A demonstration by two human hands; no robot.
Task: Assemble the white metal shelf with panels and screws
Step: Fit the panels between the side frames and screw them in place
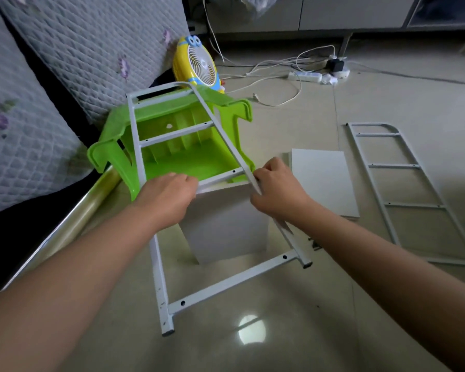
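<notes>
A white metal ladder-shaped side frame (156,267) slopes from the floor up onto an overturned green plastic stool (183,157). A white shelf panel (226,226) stands on edge under the frame's third rung. My left hand (167,200) grips the panel's top left edge at that rung. My right hand (277,191) grips the frame's right rail beside the panel's top right corner. Small dark screws (315,244) lie on the floor just right of the frame.
More white panels (325,181) lie flat to the right, and a second side frame (411,194) lies beyond them. A quilted sofa (38,111) fills the left. A yellow fan (199,65), cables and a power strip (305,76) sit behind.
</notes>
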